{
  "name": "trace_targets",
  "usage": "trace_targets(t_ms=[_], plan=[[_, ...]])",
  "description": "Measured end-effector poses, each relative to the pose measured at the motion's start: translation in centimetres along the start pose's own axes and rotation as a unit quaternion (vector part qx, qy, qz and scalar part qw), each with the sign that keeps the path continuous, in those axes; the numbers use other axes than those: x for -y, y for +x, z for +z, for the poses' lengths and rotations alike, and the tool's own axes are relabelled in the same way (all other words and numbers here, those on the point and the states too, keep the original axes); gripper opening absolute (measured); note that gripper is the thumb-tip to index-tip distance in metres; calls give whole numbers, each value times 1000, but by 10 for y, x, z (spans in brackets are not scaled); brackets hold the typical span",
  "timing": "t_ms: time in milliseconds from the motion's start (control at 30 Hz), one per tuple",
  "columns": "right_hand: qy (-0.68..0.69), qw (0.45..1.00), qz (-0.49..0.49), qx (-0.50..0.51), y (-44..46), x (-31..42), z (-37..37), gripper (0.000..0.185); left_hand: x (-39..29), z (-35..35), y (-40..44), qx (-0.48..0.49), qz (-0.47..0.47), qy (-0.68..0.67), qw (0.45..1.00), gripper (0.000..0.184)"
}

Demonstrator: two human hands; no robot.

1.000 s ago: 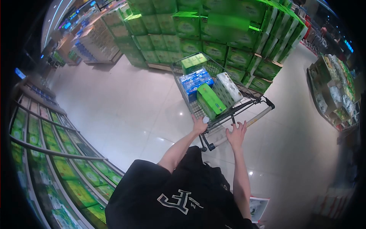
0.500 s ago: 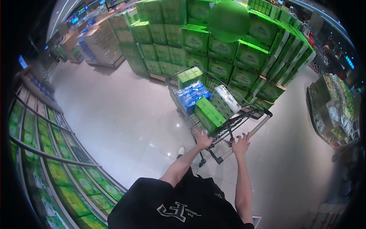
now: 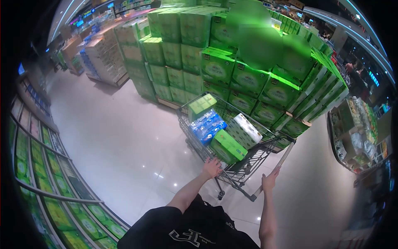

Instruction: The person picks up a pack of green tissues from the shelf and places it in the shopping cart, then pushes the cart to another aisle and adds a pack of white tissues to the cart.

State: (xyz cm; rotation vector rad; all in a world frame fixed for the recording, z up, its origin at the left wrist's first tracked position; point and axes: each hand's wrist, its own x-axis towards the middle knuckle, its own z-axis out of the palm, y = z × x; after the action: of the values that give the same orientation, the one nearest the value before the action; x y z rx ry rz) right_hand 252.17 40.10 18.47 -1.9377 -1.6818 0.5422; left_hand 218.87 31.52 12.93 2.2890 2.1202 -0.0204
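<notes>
A wire shopping cart (image 3: 188,133) stands in front of me, angled, with its handle (image 3: 285,156) to the right. My left hand (image 3: 212,167) is at the near side of the basket, its fingers curled over the rim. My right hand (image 3: 269,181) is wrapped round the handle. Inside the basket lie a green pack (image 3: 228,147), a blue plastic-wrapped pack (image 3: 207,125), a white patterned pack (image 3: 246,130) and a light green pack (image 3: 202,103) at the far end. They look like paper tissue packs.
A tall stack of green boxes (image 3: 217,68) rises just beyond the cart. Shelves of green packs (image 3: 62,213) curve along the left. At the right is a display of bagged goods (image 3: 360,133). Pale glossy floor (image 3: 124,145) lies to the cart's left.
My left hand has moved from near the handle end onto the basket's side rim. My right hand's fingers, spread before, have closed round the handle. The cart sits a little lower in view.
</notes>
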Motion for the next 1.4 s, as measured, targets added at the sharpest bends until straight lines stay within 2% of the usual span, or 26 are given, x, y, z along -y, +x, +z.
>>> trace_targets(t_ms=[167,200,333,400,433,633,667,733,800,867,900,933,1000,1067,1100,1200,1233,1300,1333,1367,1400], plan=[[-7,1000,-3,-20,2,-1,-29,104,38,-39,-7,5,-32,14,999,50],[-1,1000,-3,-19,11,16,-16,104,66,-42,1,-7,-41,24,999,52],[-15,1000,8,-2,9,15,-37,101,53,-64,-10,48,-38,-16,998,56],[-23,1000,10,5,9,18,-49,100,38,-77,-16,51,-82,-63,993,60],[-24,1000,9,4,42,28,2,99,70,-47,16,52,-87,-61,993,60],[-26,1000,-1,4,49,26,-16,98,57,-65,2,82,-95,-76,989,69],[-21,1000,-2,-1,76,48,32,98,102,-45,37,89,-88,-67,990,70],[-12,1000,-5,-1,76,57,17,96,96,-53,34,104,-83,-55,990,71],[-14,1000,-5,5,189,97,210,94,235,71,160,97,-81,-45,991,72],[-25,997,-55,-38,193,97,217,88,240,71,157,80,-76,-45,993,73],[-26,998,-52,-31,203,69,203,88,208,81,161,60,-76,-45,994,74],[-26,999,-42,-18,197,75,189,89,205,78,150,66,-75,-45,994,74],[-26,999,-30,-9,189,93,175,89,208,73,141,-31,-53,-34,998,85],[7,1000,7,30,194,104,172,87,209,55,139,-2,-51,-37,998,88],[8,1000,9,23,198,107,173,87,213,54,141,30,-53,-42,997,91],[21,1000,-15,4,212,102,193,84,229,70,157,38,-30,-11,999,97],[18,1000,-6,8,155,95,84,84,167,-18,89,47,-25,-13,998,97],[25,999,-39,-27,162,98,86,80,179,-36,96,77,27,4,997,92],[20,999,-34,-22,165,104,82,80,186,-33,96,36,52,41,997,96],[44,997,-41,-46,153,105,90,78,199,-12,98,31,68,37,996,96],[69,995,-51,-46,154,110,86,75,197,-24,99,38,60,35,997,97]])
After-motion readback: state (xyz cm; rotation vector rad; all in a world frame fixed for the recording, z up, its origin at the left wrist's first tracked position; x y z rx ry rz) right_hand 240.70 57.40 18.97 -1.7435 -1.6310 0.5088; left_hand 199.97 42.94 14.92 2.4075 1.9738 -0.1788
